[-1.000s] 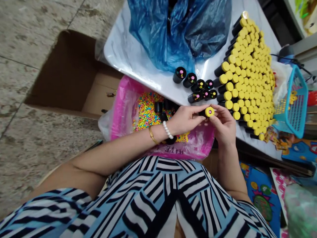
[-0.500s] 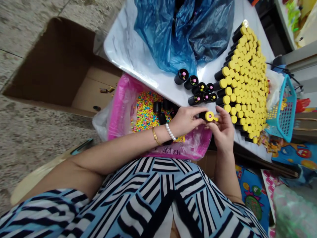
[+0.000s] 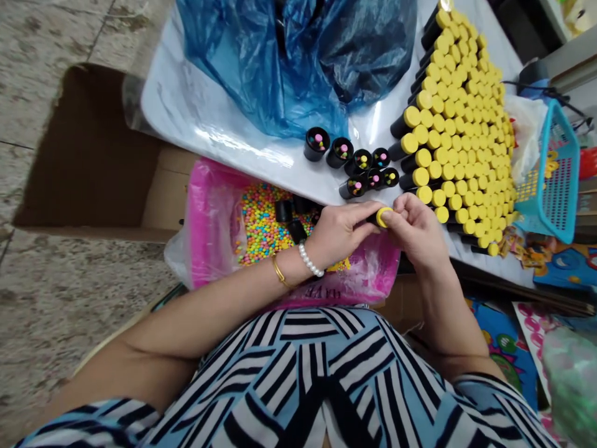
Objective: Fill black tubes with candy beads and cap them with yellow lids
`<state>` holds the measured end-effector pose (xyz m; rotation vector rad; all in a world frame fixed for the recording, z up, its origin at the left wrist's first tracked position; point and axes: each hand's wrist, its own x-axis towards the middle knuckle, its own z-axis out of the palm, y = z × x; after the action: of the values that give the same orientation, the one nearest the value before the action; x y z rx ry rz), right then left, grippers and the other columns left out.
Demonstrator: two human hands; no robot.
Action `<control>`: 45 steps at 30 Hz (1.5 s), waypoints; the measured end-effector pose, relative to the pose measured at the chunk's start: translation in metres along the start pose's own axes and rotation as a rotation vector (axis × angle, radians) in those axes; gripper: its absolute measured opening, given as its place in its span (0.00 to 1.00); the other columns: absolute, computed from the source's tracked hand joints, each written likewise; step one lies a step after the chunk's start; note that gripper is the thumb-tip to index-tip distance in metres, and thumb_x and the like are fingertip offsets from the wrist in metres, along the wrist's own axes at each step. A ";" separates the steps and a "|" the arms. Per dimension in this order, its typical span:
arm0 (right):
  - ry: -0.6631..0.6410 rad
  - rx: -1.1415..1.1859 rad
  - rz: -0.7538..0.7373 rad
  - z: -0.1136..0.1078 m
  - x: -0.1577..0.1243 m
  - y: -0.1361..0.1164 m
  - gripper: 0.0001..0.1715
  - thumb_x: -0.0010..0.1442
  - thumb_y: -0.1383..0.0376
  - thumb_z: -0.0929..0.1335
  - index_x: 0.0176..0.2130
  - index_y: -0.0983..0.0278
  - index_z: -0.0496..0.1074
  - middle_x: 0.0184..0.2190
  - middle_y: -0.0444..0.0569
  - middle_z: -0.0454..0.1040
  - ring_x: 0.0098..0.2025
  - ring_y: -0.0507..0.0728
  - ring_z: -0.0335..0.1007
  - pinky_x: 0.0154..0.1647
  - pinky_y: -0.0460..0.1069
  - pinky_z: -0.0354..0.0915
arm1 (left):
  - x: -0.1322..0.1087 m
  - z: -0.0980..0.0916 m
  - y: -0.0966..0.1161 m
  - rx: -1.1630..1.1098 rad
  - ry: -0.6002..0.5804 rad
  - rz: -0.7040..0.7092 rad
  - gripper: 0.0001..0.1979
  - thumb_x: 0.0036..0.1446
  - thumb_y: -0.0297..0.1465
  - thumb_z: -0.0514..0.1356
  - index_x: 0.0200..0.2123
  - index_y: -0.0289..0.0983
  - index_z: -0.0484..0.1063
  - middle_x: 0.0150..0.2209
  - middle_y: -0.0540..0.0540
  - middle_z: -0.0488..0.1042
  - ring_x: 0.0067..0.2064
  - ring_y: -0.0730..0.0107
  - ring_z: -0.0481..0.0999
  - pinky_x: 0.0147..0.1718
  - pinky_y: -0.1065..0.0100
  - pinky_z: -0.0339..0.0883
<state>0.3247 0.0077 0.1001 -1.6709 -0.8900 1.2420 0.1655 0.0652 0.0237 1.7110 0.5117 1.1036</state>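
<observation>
My left hand (image 3: 342,230), closed, grips a small black tube whose yellow cap (image 3: 385,217) faces up between my hands. Most of the tube is hidden by my fingers. My right hand (image 3: 417,227) presses its thumb on the cap, the other fingers curled. Just beyond my hands, several open black tubes (image 3: 340,152) with pink and yellow pieces inside stand on the white table. Below my left hand is a pink plastic-lined tub (image 3: 200,218) with small colourful candy balls (image 3: 261,218) and some loose black tubes (image 3: 297,231).
Many yellow-capped black tubes (image 3: 457,137) stand packed together on the table's right. A blue plastic bag (image 3: 280,74) lies at the back. A turquoise basket (image 3: 555,174) is at far right. An open cardboard box (image 3: 93,155) sits at left.
My right thumb has moved onto the yellow cap, whose flap stood open with a pink piece showing in its hole; the flap now looks folded over. The view has shifted slightly.
</observation>
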 end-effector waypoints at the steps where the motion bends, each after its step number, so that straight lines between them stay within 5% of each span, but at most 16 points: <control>1: 0.014 -0.027 -0.019 0.001 -0.001 0.003 0.28 0.56 0.50 0.79 0.34 0.59 0.61 0.20 0.32 0.59 0.17 0.44 0.47 0.16 0.41 0.47 | -0.001 0.000 0.001 0.025 -0.001 0.006 0.17 0.63 0.24 0.66 0.55 0.38 0.80 0.50 0.46 0.84 0.49 0.68 0.84 0.53 0.71 0.75; 6: 0.142 -0.011 -0.124 0.011 -0.014 0.032 0.22 0.64 0.47 0.72 0.39 0.57 0.62 0.19 0.32 0.60 0.17 0.47 0.52 0.18 0.43 0.52 | -0.004 0.000 -0.003 0.116 0.023 0.005 0.19 0.63 0.24 0.66 0.56 0.38 0.79 0.51 0.44 0.84 0.50 0.66 0.85 0.54 0.69 0.77; 9: 0.225 -0.090 -0.208 0.022 -0.021 0.043 0.27 0.60 0.50 0.76 0.50 0.57 0.66 0.22 0.33 0.64 0.21 0.48 0.58 0.23 0.44 0.57 | -0.004 0.001 -0.012 0.119 0.011 0.038 0.20 0.61 0.24 0.67 0.57 0.40 0.80 0.51 0.45 0.84 0.50 0.65 0.85 0.54 0.66 0.78; 12: 0.370 -0.255 -0.287 0.024 -0.027 0.047 0.24 0.56 0.54 0.78 0.47 0.60 0.71 0.24 0.35 0.66 0.24 0.48 0.60 0.26 0.43 0.58 | -0.006 0.002 -0.011 0.177 -0.032 0.115 0.21 0.62 0.24 0.66 0.58 0.39 0.79 0.54 0.42 0.83 0.53 0.62 0.84 0.57 0.61 0.78; 18: 0.821 -0.375 -0.240 -0.039 -0.040 0.058 0.21 0.54 0.54 0.78 0.39 0.64 0.74 0.26 0.38 0.69 0.26 0.48 0.62 0.28 0.44 0.61 | -0.019 -0.036 0.025 0.365 -0.039 0.107 0.17 0.65 0.32 0.67 0.56 0.35 0.79 0.51 0.40 0.84 0.49 0.64 0.86 0.53 0.64 0.80; 23: 0.879 -0.251 -0.267 -0.078 -0.034 0.074 0.30 0.48 0.59 0.81 0.47 0.63 0.72 0.28 0.43 0.75 0.26 0.52 0.71 0.31 0.48 0.70 | -0.034 -0.091 0.033 0.530 -0.001 -0.128 0.09 0.65 0.36 0.67 0.44 0.40 0.84 0.41 0.48 0.86 0.39 0.69 0.85 0.44 0.69 0.79; 25: 0.894 -0.146 -0.337 -0.069 -0.038 0.081 0.32 0.49 0.62 0.81 0.49 0.59 0.68 0.30 0.44 0.77 0.27 0.54 0.75 0.31 0.50 0.72 | -0.048 -0.105 0.024 0.613 -0.075 -0.217 0.12 0.65 0.39 0.66 0.46 0.39 0.83 0.43 0.46 0.86 0.41 0.66 0.85 0.45 0.66 0.78; 28: 0.924 -0.132 -0.367 -0.041 -0.060 0.089 0.22 0.56 0.62 0.78 0.44 0.57 0.67 0.29 0.43 0.75 0.24 0.54 0.75 0.26 0.49 0.69 | -0.074 -0.110 0.014 0.750 -0.389 -0.332 0.18 0.68 0.40 0.63 0.56 0.38 0.79 0.49 0.42 0.84 0.47 0.59 0.85 0.48 0.62 0.77; 30: 0.822 -0.304 -0.381 -0.019 -0.073 0.091 0.14 0.59 0.61 0.77 0.42 0.60 0.71 0.29 0.44 0.75 0.25 0.53 0.74 0.25 0.48 0.68 | -0.085 -0.108 0.013 0.846 -0.605 -0.397 0.20 0.70 0.40 0.60 0.61 0.40 0.76 0.47 0.41 0.85 0.46 0.57 0.85 0.44 0.61 0.76; 32: 0.540 -0.587 -0.439 0.000 -0.075 0.088 0.08 0.64 0.61 0.74 0.41 0.61 0.75 0.33 0.46 0.78 0.30 0.53 0.76 0.31 0.48 0.71 | -0.083 -0.103 0.019 0.924 -0.737 -0.427 0.18 0.71 0.41 0.59 0.58 0.42 0.78 0.43 0.42 0.85 0.43 0.57 0.85 0.39 0.63 0.74; 36: 0.044 -1.174 -0.391 0.030 -0.041 0.075 0.13 0.71 0.64 0.65 0.52 0.60 0.76 0.48 0.53 0.80 0.45 0.59 0.80 0.42 0.51 0.72 | -0.053 -0.090 0.033 1.052 -0.718 -0.330 0.16 0.71 0.39 0.58 0.53 0.40 0.80 0.40 0.42 0.82 0.42 0.56 0.82 0.35 0.64 0.71; 40: -0.136 -1.487 -0.205 0.046 -0.005 0.070 0.26 0.71 0.68 0.61 0.65 0.62 0.69 0.56 0.61 0.76 0.44 0.64 0.80 0.37 0.53 0.71 | -0.027 -0.069 0.029 1.075 -0.692 -0.103 0.15 0.70 0.31 0.58 0.56 0.35 0.77 0.45 0.37 0.79 0.50 0.51 0.78 0.43 0.59 0.73; 45: -0.100 -1.249 -0.215 0.039 -0.011 0.077 0.25 0.65 0.66 0.67 0.61 0.63 0.71 0.55 0.59 0.74 0.50 0.65 0.76 0.49 0.56 0.74 | -0.026 -0.059 0.018 0.904 -0.621 -0.097 0.18 0.66 0.30 0.62 0.57 0.30 0.75 0.53 0.33 0.77 0.57 0.47 0.74 0.55 0.51 0.72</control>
<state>0.2887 -0.0232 0.0278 -2.3038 -2.1020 0.5731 0.0991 0.0687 0.0334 2.6246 0.7304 0.1846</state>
